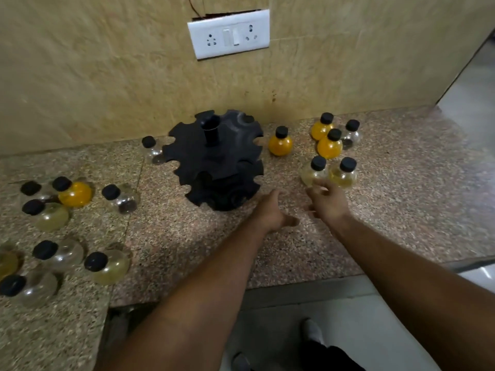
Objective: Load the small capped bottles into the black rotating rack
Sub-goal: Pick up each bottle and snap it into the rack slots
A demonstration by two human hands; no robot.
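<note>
While the left hand [270, 210] hovers spread, right hand [328, 200] fingers spread touch an unlabelled bottle [314, 172]

Two bare forearms, no sleeves, no watch or rings on left hand [270, 212] or right hand [328, 202]. Dark trousers and grey-white footwear at bottom centre of frame.
</note>
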